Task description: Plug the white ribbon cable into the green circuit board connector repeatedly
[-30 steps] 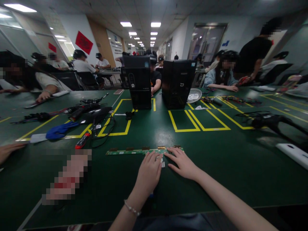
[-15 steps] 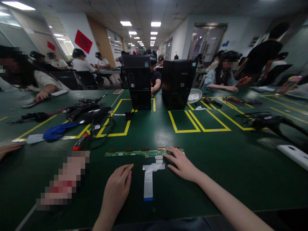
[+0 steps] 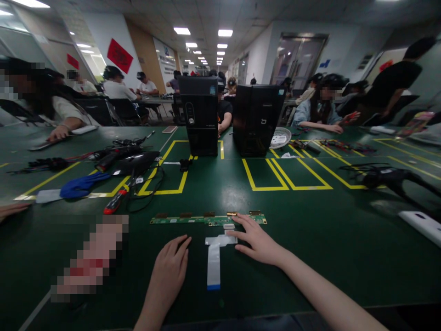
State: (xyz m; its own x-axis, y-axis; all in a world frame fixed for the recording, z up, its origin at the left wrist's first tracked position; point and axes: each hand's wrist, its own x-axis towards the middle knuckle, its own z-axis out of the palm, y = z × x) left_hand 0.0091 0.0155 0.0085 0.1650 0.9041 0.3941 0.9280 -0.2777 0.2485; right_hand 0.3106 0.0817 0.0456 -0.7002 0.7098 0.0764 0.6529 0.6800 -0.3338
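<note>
A long, narrow green circuit board (image 3: 193, 221) lies flat across the table in front of me, with brown and gold tabs along its far edge. A white flat ribbon cable (image 3: 214, 266) with a blue end runs from the board toward me, folded near the top. Over the cable's upper part and the board's right half, my right hand (image 3: 257, 239) is spread, its fingertips at the board and the cable fold. My left hand (image 3: 171, 257) rests on the table left of the cable, fingers extended and holding nothing.
Two black computer towers (image 3: 199, 117) stand across the table. To the left lie a red screwdriver (image 3: 115, 202), a blue glove (image 3: 84, 185) and tangled black cables (image 3: 119, 154). A white power strip (image 3: 420, 227) is at the right. Other people sit around the room.
My right hand has shifted slightly left and toward me, uncovering the board's right end and reaching over the cable fold. My left hand stays nearly still.
</note>
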